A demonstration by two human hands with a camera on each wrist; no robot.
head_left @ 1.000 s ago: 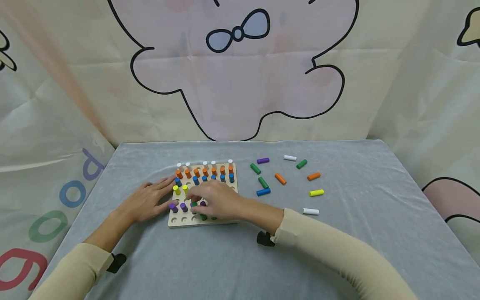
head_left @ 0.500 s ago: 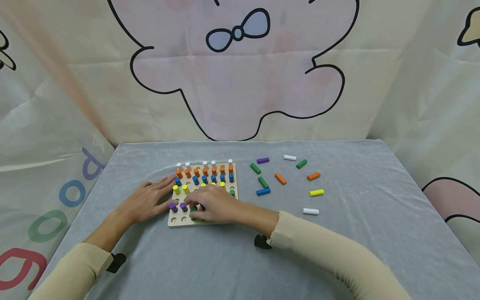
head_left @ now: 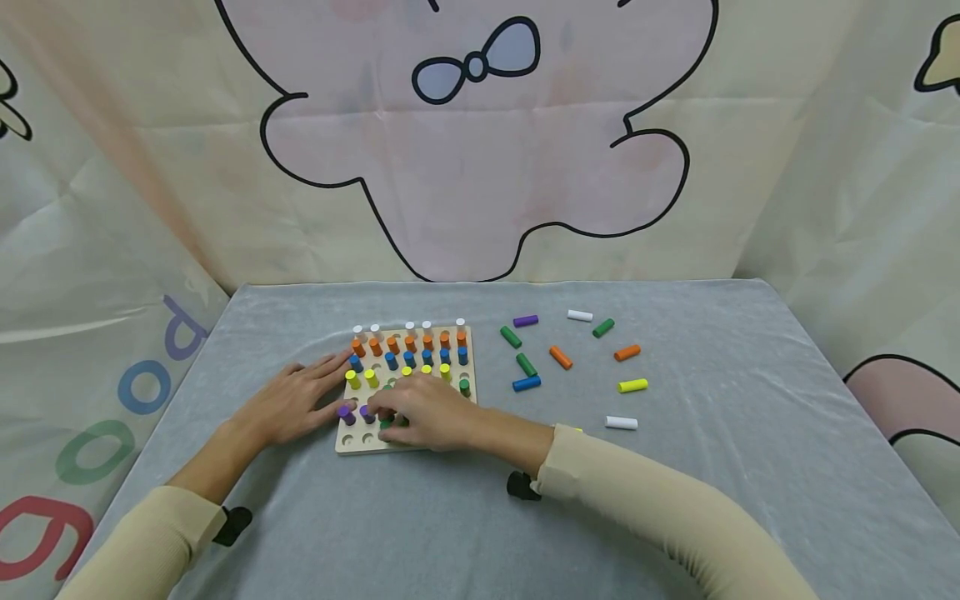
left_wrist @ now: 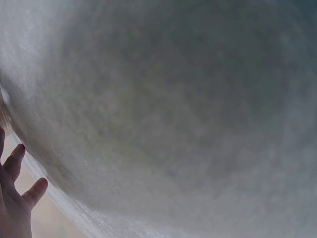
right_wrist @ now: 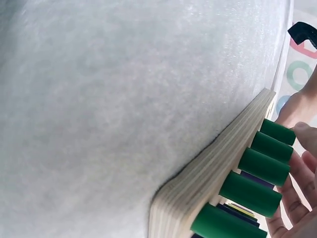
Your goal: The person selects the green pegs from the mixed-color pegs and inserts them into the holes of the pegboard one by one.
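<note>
A wooden pegboard [head_left: 375, 448] lies on the table, with rows of white, orange, blue, yellow, green and purple pegs standing in it. My right hand [head_left: 435, 412] is over its front rows, thumb and fingers pinching a green peg [head_left: 386, 425] that stands upright in the front row. In the right wrist view the thumb touches the farthest green peg [right_wrist: 278, 132] of several along the board's edge. My left hand [head_left: 296, 404] rests at the board's left edge with fingers spread and straight, touching it. The right hand hides part of the front rows.
Loose pegs lie right of the board: a purple peg [head_left: 526, 321], a blue peg [head_left: 527, 384], a yellow peg [head_left: 633, 386], and several green, orange and white ones. Another yellow peg is mostly hidden by the right sleeve [head_left: 600, 458]. Grey cloth [head_left: 337, 517] covers the table.
My right hand has moved slightly down and toward me, lowering the green peg into the front row of the board. The left hand has stayed in place.
</note>
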